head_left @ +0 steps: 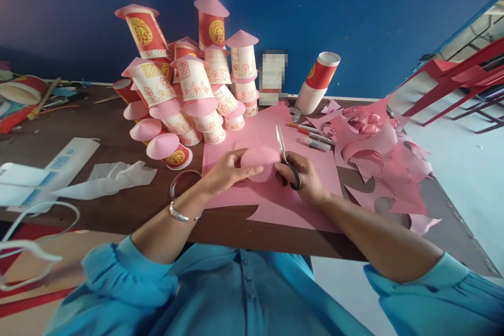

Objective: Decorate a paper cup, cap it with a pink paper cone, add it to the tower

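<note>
Between my two hands is a rounded piece of pink paper (258, 160). My left hand (226, 170) pinches its left side, thumb on top. In my right hand (305, 176) I hold a pair of scissors (281, 142) by the dark handles, its blades pointing up and away at the paper's right edge. Whether the blades touch the paper I cannot tell. Under both hands lie larger pink sheets (299, 205) with cut edges. Several decorated paper cups with pink cone tops (197, 81) stand stacked at the back left.
Markers (315, 143) lie right of the scissors. A stack of paper cups (313, 97) stands by the blue wall, near a tape roll (293, 114). Pink paper scraps (381, 152) pile up at the right. A tape ring (183, 181) and crumpled white tissue (106, 178) lie at the left.
</note>
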Motion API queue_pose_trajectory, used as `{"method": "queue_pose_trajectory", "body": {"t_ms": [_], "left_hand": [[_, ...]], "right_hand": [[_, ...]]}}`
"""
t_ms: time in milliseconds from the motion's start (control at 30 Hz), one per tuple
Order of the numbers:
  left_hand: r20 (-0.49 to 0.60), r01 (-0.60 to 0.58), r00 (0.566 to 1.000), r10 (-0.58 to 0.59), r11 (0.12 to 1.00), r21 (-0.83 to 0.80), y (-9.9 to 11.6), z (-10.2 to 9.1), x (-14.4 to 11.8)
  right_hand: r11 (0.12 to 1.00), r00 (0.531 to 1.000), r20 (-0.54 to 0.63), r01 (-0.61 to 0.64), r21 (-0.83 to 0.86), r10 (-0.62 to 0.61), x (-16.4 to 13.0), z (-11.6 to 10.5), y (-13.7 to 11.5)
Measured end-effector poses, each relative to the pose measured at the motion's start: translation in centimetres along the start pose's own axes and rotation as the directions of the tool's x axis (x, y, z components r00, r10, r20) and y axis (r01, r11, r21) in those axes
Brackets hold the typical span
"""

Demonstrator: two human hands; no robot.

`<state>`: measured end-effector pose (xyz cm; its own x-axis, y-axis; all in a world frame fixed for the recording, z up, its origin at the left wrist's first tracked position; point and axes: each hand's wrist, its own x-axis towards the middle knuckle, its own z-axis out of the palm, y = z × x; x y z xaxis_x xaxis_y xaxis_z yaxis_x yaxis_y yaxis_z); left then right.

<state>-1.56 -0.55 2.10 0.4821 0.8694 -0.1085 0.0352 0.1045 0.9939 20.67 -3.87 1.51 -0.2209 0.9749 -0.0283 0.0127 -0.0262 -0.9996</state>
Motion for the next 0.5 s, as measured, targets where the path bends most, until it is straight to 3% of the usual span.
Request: {"method": "queue_pose_trajectory", "body": {"t_ms": [100, 200, 300, 333, 400, 500], "left_hand": [[0.002, 0.019, 1.0, -0.019, 0.994, 0.11, -0.31, 0.25, 0.21], [-0.036, 0.013, 0.999, -0.011, 0.997, 0.073, -0.43, 0.15, 0.32], [-0.159, -0.118, 0.977, 0.141, 0.982, 0.147, -0.12, -0.03, 0.12], [-0.213, -0.208, 0.94, 0.265, 0.944, 0.256, 0.01, -0.09, 0.0], [-0.247, -0.368, 0.789, 0.563, 0.754, 0.544, 0.14, -0.24, -0.25], [-0.082, -0.41, 0.557, 0.826, 0.359, 0.839, -0.06, -0.57, -0.6]], "right_hand": [[0.99, 0.994, -0.051, 0.087, -0.11, -0.093, -0.4, 0.21, -0.08], [0.986, 0.99, -0.084, 0.105, -0.127, -0.116, -0.49, 0.21, -0.33], [0.994, 0.99, -0.106, 0.083, -0.068, -0.09, -0.27, 0.07, -0.49], [0.997, 0.991, -0.108, 0.071, -0.033, -0.074, -0.17, 0.03, -0.45], [0.998, 0.995, -0.093, 0.042, 0.046, -0.038, 0.02, -0.04, -0.2], [0.986, 0.999, -0.039, -0.008, 0.166, 0.014, 0.2, -0.05, 0.41]]}}
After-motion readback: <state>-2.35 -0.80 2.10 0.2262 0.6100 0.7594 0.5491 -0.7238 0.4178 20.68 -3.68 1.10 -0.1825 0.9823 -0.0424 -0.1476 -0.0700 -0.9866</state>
